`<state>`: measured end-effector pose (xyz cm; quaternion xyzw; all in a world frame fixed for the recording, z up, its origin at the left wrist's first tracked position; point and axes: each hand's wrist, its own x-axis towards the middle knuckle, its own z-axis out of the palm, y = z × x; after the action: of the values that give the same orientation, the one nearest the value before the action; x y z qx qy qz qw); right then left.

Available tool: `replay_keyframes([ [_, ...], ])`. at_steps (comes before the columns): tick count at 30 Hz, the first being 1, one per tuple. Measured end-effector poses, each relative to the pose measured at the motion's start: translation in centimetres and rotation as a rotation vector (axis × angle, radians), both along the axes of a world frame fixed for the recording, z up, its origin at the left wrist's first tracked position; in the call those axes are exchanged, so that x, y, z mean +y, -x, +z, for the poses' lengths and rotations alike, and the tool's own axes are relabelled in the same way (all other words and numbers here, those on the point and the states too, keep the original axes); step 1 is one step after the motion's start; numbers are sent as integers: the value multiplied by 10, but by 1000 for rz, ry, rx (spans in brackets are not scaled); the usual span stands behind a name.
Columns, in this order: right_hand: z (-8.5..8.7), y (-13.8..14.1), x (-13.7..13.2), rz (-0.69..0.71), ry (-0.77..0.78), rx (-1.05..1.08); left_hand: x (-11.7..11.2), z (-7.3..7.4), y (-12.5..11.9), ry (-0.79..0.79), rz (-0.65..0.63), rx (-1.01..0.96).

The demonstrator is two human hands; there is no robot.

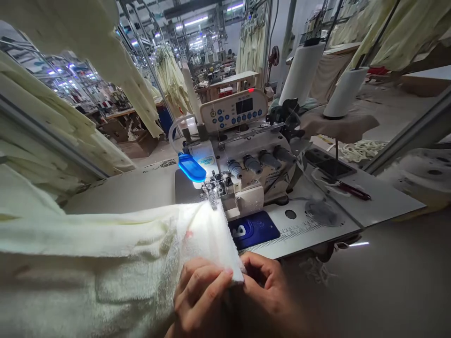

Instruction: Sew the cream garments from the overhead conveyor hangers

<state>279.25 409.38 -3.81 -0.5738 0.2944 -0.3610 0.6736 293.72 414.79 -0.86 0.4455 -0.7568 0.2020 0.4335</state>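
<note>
White cloth [202,234] is being pinched at its near corner by the left hand [202,291] and the right hand [262,284] that I'm following from afar. I'm judging the step to be lining up edges; the next move is seemingly calling for level layers and a steady, light hold. The cloth is looking fluffy, creasing leftward, spilling past the bench's front edge [310,246] and reaching the sewing machine [239,149].
</note>
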Motion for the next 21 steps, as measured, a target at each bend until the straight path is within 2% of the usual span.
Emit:
replay_keyframes([
  [4, 7, 4, 2, 113, -193, -136, 0, -6, 0, 84, 46, -93],
  [6, 8, 10, 4, 179, -172, -135, 2, -8, 0, 139, 129, -160],
  [8, 6, 17, 4, 129, 54, 6, 3, -9, 1, 144, 198, -204],
  [12, 4, 23, -7, -285, 876, 286, 1, -10, 3, 150, 181, -201],
  [14, 8, 22, -14, -295, 1150, 282, -4, -11, 3, 168, 139, -182],
  [16, 13, 20, -20, -251, 1263, 243, -9, -12, 1, 143, 104, -176],
  [21, 17, 16, -27, -307, 1322, 220, -17, -9, -13, 44, 168, -365],
])
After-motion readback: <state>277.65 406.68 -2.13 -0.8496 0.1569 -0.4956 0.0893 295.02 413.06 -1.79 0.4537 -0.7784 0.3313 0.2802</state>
